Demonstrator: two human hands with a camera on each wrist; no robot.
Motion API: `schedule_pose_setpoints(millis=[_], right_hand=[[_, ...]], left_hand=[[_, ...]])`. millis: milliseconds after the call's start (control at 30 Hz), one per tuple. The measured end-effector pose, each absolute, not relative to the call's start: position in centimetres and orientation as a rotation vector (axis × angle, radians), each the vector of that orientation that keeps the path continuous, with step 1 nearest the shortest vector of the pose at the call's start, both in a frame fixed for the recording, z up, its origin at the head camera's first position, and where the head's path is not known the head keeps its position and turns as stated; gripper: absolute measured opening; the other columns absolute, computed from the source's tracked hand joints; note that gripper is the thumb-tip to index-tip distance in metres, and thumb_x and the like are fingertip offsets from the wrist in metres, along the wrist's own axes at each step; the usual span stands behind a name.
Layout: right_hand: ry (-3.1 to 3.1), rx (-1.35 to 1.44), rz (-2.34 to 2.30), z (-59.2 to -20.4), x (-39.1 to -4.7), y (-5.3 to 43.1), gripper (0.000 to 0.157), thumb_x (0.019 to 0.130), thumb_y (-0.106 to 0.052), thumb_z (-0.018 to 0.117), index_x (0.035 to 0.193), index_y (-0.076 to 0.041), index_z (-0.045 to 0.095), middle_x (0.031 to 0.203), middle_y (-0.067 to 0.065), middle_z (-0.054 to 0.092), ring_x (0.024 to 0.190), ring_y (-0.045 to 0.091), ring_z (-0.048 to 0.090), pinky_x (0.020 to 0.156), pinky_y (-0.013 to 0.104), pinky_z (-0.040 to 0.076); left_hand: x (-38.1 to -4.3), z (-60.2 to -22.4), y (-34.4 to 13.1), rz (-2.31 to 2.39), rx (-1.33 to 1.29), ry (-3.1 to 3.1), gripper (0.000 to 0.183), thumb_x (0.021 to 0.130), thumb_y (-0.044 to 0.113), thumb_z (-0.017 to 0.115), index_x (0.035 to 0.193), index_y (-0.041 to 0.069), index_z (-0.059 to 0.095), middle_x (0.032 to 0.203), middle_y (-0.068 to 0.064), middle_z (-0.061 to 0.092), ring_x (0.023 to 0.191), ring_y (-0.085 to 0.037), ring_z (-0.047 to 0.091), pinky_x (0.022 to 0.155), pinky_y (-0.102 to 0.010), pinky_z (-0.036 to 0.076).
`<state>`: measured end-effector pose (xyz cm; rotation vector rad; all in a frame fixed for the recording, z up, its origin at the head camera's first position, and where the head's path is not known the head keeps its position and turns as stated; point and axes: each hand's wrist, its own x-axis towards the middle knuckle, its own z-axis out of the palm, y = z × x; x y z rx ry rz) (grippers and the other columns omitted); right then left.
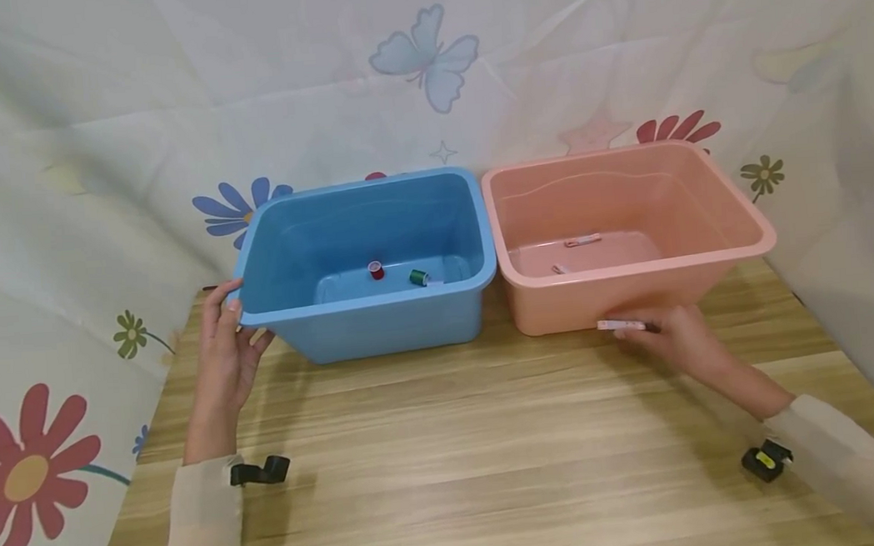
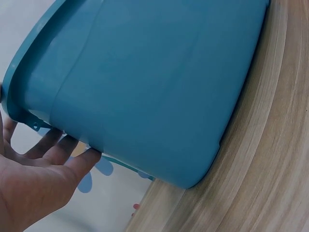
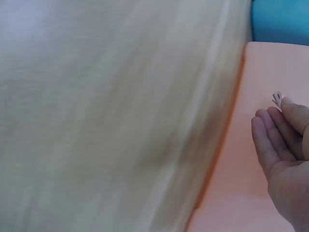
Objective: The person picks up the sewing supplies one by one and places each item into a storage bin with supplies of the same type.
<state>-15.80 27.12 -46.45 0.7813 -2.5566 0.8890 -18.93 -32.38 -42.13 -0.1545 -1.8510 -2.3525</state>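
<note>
My left hand (image 1: pixel 225 346) grips the blue bin (image 1: pixel 380 322) at its left end, thumb over the rim and fingers spread underneath against the wall. In the left wrist view those fingers (image 2: pixel 60 150) touch the bin's side. Inside the blue bin lie a red thread spool (image 1: pixel 376 270) and a green thread spool (image 1: pixel 418 277). My right hand (image 1: pixel 677 338) pinches a small skein of thread (image 1: pixel 620 325) with a pale band, in front of the pink bin (image 1: pixel 574 302). Looped strands of the skein (image 3: pixel 277 99) stick out past the thumb in the right wrist view.
Two small banded skeins, one farther back (image 1: pixel 582 240) and one nearer the front wall (image 1: pixel 560 270), lie in the pink bin. Both bins stand side by side on the wooden table (image 1: pixel 448 456). A printed curtain (image 1: pixel 305 81) hangs behind and at both sides.
</note>
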Motion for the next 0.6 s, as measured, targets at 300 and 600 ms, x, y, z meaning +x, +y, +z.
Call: schedule_pose_setpoints(millis=[300, 600], right_hand=[[-2.561, 0.775, 0.919, -44.0, -15.4, 26.2, 0.027, 0.080, 0.004, 0.082, 0.106, -0.006, 0.080, 0.098, 0.009, 0.078, 0.073, 0.002, 0.064, 0.062, 0.011, 0.047], [-2.483, 0.780, 0.876, -41.5, -14.9, 25.1, 0.032, 0.075, 0.004, 0.086, 0.104, -0.008, 0.081, 0.091, 0.006, 0.077, 0.064, 0.006, 0.056, 0.057, 0.010, 0.043]], left_hand=[[-18.9, -42.1, -32.4, -2.357, -0.165, -1.847, 0.036, 0.110, 0.021, 0.045, 0.146, 0.022, 0.041, 0.158, -0.012, 0.028, 0.118, -0.020, 0.060, 0.092, -0.031, 0.054], [-18.8, -42.2, -32.4, -2.353, -0.179, -1.863, 0.038, 0.111, 0.023, 0.044, 0.149, 0.023, 0.038, 0.162, -0.011, 0.022, 0.128, -0.022, 0.055, 0.095, -0.030, 0.053]])
